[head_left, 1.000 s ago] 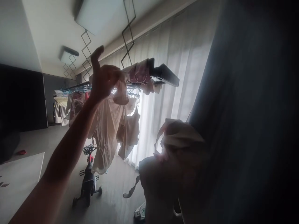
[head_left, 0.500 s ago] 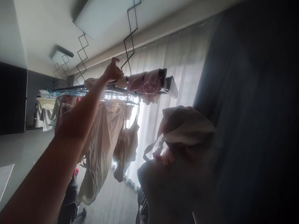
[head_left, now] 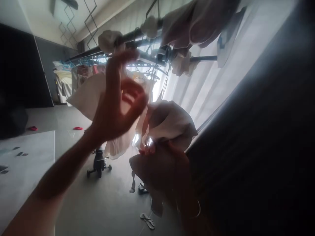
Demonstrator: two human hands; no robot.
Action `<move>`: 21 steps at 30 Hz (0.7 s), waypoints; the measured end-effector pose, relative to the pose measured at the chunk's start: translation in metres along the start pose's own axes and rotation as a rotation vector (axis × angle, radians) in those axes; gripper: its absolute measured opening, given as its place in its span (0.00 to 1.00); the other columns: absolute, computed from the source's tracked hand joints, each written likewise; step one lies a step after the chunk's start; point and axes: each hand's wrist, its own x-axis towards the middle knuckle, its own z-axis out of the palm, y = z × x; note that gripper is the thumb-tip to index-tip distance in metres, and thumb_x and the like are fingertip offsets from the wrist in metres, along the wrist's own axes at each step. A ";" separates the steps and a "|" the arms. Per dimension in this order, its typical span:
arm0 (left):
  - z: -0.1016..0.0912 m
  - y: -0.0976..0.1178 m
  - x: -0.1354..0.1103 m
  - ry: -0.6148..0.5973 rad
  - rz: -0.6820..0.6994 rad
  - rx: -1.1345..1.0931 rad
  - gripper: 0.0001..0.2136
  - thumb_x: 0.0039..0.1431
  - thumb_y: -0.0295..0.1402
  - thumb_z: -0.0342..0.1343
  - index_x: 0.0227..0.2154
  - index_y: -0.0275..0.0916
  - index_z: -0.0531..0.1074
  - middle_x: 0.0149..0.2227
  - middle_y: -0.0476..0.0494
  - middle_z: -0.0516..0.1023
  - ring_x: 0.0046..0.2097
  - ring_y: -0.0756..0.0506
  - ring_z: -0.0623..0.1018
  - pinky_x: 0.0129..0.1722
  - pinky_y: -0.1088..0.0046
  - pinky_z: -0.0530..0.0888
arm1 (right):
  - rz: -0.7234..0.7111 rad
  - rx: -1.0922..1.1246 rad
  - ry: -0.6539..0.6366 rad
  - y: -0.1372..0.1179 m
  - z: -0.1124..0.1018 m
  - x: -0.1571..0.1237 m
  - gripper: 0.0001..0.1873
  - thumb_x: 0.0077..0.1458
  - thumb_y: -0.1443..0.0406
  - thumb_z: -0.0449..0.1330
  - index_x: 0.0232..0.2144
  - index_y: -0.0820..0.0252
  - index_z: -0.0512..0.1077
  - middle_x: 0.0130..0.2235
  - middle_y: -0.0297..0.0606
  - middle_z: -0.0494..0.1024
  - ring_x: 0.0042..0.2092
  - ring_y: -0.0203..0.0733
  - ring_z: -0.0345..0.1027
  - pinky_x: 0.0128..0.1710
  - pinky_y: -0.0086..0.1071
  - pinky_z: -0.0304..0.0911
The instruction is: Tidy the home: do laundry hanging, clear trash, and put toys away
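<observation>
In the middle of the head view my left hand (head_left: 119,101) is raised with curled fingers held apart, and nothing shows between them. It blocks part of the hanging laundry from sight. A pale garment (head_left: 172,124) with a dangling strap is bunched in my right hand (head_left: 180,160), whose fingers are closed on the cloth and partly covered by it. A thin bracelet circles that wrist. Just above both hands runs a ceiling drying rack (head_left: 204,59), with mauve cloth (head_left: 194,24) draped over its near end. Light clothes (head_left: 91,93) hang from the rack behind my left hand.
Sheer curtains (head_left: 228,78) cover the bright window behind the rack. A small wheeled ride-on toy (head_left: 99,160) stands on the floor, with white sandals (head_left: 147,221) lying near the bottom. A pale table (head_left: 27,183) is at left. The right side is very dark.
My left hand has come down from the rack bar, closer to the garment in my right hand. My view has tilted down and the rack looks nearer. The right hand still holds the garment.
</observation>
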 end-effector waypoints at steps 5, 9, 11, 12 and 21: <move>-0.016 0.029 -0.190 0.035 -0.584 0.019 0.34 0.59 0.38 0.62 0.62 0.50 0.51 0.53 0.38 0.74 0.47 0.41 0.80 0.46 0.57 0.80 | 0.432 0.463 -0.090 0.065 0.057 -0.009 0.27 0.47 0.42 0.60 0.37 0.58 0.75 0.37 0.43 0.80 0.44 0.52 0.75 0.50 0.42 0.72; -0.062 0.027 -0.260 0.011 -1.046 0.104 0.43 0.50 0.41 0.68 0.64 0.48 0.48 0.55 0.36 0.73 0.52 0.37 0.79 0.47 0.56 0.78 | 0.739 0.473 -0.555 0.122 0.109 -0.012 0.29 0.49 0.42 0.59 0.29 0.63 0.75 0.27 0.43 0.77 0.38 0.50 0.76 0.46 0.41 0.71; -0.090 0.021 -0.282 -0.065 -1.297 0.079 0.42 0.51 0.43 0.67 0.64 0.46 0.49 0.46 0.41 0.78 0.39 0.41 0.82 0.37 0.63 0.78 | 0.839 0.408 -0.673 0.144 0.135 -0.010 0.30 0.50 0.41 0.58 0.25 0.64 0.74 0.24 0.42 0.75 0.33 0.46 0.74 0.43 0.39 0.70; -0.104 0.016 -0.293 -0.079 -1.401 0.056 0.41 0.52 0.43 0.66 0.64 0.45 0.50 0.40 0.44 0.79 0.33 0.43 0.81 0.33 0.66 0.77 | 0.866 0.350 -0.698 0.153 0.148 -0.006 0.30 0.50 0.42 0.59 0.23 0.64 0.74 0.23 0.41 0.74 0.31 0.43 0.73 0.41 0.38 0.70; -0.249 -0.104 -0.363 0.316 -1.717 -0.324 0.47 0.49 0.49 0.67 0.64 0.36 0.47 0.25 0.56 0.74 0.24 0.52 0.72 0.30 0.75 0.70 | 0.690 -0.025 -0.630 0.216 0.287 0.120 0.13 0.55 0.56 0.60 0.24 0.57 0.71 0.25 0.36 0.74 0.30 0.41 0.69 0.38 0.39 0.71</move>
